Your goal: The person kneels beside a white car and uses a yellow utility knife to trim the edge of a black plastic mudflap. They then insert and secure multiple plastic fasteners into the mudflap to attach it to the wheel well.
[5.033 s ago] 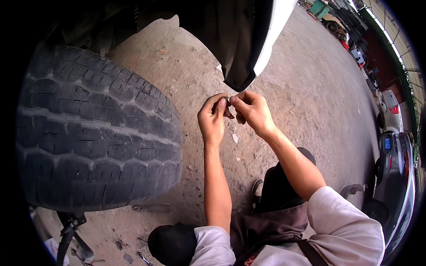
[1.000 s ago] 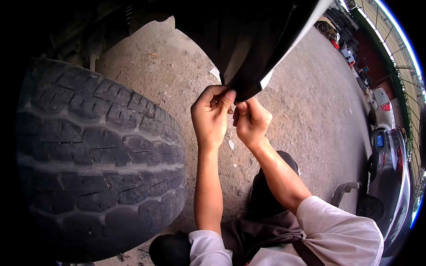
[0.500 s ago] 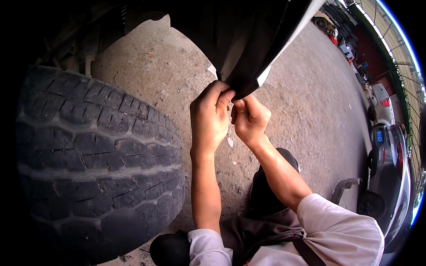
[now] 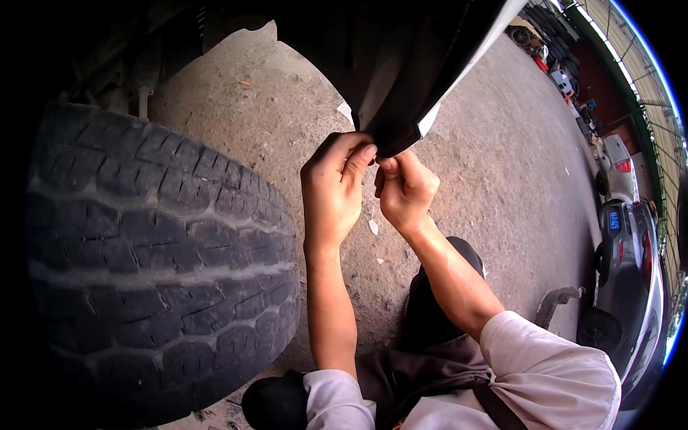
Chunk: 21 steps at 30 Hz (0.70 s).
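Note:
A black panel (image 4: 390, 107) with a white outer edge hangs down from the vehicle body at the top middle. Both my hands meet at its lower corner. Thumb and fingers of my left hand (image 4: 333, 190) pinch the panel's bottom edge on its left side. Right beside it my right hand (image 4: 408, 190) is closed, thumb against curled fingers, at the underside of the same corner. Anything small between the fingertips is hidden. To the left of my left forearm stands a large worn black tyre (image 4: 165, 251), apart from my hands.
Dark underbody parts (image 4: 143, 64) fill the upper left above the tyre. Below lies rough concrete ground (image 4: 494, 165) with small pale scraps (image 4: 373, 227). Parked cars (image 4: 623, 265) stand at the far right, a metal bracket-like piece (image 4: 555, 304) near them. Stacked tyres (image 4: 552, 36) lie farther back.
My left hand has shifted slightly to the left, its wrist tilting outward. My right hand stays almost in place, and the panel has barely moved.

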Motion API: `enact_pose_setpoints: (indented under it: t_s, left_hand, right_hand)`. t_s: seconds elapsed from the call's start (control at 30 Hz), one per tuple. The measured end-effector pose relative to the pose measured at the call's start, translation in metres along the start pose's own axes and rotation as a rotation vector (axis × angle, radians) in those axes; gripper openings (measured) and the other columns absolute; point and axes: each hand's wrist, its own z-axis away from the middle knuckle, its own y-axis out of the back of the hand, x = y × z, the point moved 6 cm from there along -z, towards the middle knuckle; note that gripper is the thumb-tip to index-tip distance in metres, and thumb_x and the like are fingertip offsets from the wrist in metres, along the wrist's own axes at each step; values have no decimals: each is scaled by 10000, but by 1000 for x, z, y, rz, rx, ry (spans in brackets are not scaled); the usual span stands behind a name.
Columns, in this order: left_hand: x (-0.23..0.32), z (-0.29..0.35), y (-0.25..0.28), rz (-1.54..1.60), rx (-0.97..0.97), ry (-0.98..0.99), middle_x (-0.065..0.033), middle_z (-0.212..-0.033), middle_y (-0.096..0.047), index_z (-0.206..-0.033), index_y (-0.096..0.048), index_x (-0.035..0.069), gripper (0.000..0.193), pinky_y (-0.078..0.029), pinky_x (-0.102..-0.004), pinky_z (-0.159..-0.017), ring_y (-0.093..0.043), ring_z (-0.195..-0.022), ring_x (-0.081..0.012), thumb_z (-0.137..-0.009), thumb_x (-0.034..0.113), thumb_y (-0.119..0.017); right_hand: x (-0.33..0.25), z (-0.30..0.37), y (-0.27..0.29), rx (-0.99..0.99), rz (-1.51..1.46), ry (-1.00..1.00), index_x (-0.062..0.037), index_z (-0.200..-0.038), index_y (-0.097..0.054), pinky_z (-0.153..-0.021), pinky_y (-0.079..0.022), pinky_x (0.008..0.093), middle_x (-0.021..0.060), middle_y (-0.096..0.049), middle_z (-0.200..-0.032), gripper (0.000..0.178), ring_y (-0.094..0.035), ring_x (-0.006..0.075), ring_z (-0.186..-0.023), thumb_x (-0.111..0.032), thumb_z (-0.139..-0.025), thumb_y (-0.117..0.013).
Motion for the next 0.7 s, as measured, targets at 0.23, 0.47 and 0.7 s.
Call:
enact_pose_setpoints:
  t_s: [0.23, 0.47, 0.7]
  left_hand:
    - [-16, -1, -8, 259, -135, 278, 27, -662, -521, -928, -608, 22, 180, -324, -196, -491, -439, -561, -26, -991, 190, -624]
    - [-8, -4, -11, 147, -97, 150, 21, -676, -549, -908, -601, 25, 153, -345, -203, -493, -465, -556, -37, -991, 153, -613]
    - [11, -6, -9, -88, -41, -17, -121, -758, -618, -912, -600, 11, 64, -474, -346, -583, -596, -617, -228, -921, 57, -642]
  right_hand:
    - [1, -1, 1, -9, 2, 14, -26, -789, -584, -463, -437, 319, 85, -565, -590, 137, -597, 210, -492, 5, -922, -591]
    - [0, -2, 1, 8, 21, 51, -30, -777, -576, -459, -435, 327, 96, -563, -596, 143, -589, 230, -484, 9, -914, -591]
    - [-2, -2, 2, -6, 10, 32, -33, -781, -590, -454, -432, 332, 88, -562, -584, 132, -590, 235, -484, 3, -908, -596]
